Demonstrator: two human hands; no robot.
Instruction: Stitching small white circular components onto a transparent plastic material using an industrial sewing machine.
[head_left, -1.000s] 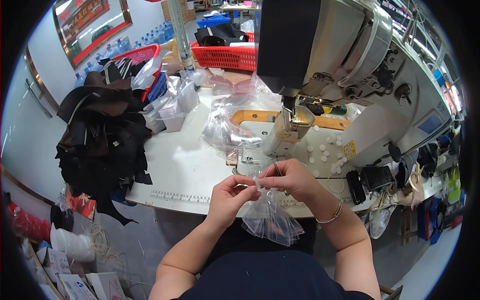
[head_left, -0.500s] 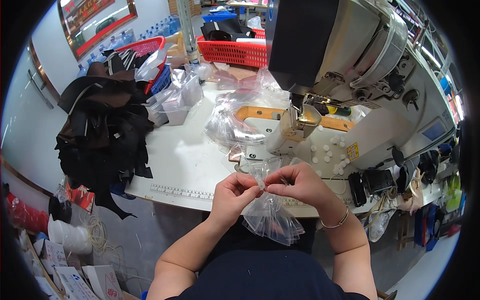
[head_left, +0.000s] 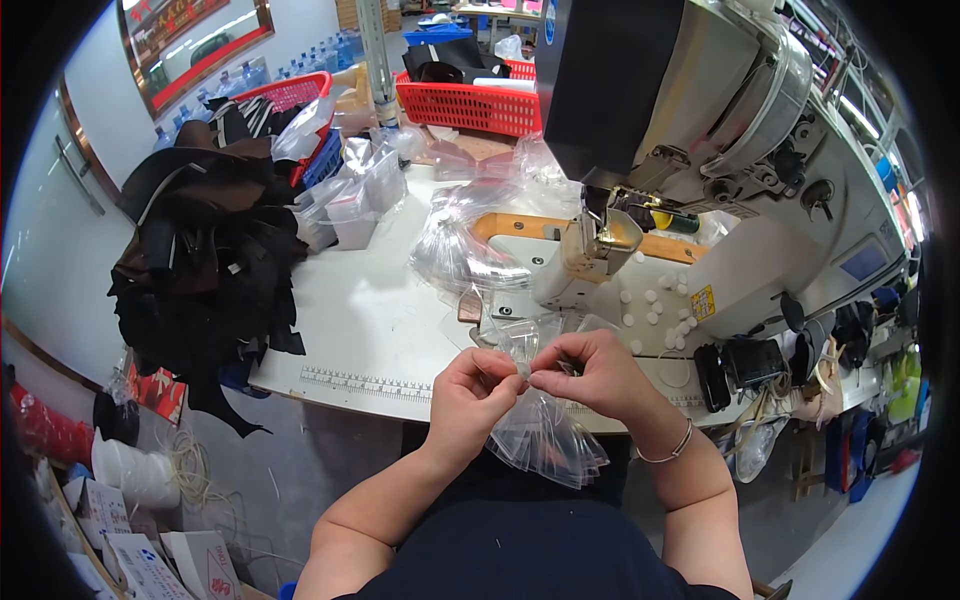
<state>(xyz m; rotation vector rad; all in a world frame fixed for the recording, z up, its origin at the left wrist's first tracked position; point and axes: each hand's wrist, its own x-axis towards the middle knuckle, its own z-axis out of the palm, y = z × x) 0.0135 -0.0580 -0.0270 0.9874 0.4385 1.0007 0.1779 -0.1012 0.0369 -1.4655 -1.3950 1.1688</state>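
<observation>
Here, pinching a fanned bundle of thin clear plastic film at its gathered neck, beside a small whitish piece, between thumb and fingertips of the bare left hand. Meeting it from the other side with narrowed thumb and fingers of the bare right hand; cannot tell whether gripping or merely touching. Hanging past the front edge of the white worktable. Working before a pale grey sewing machine, near scattered round white discs.
</observation>
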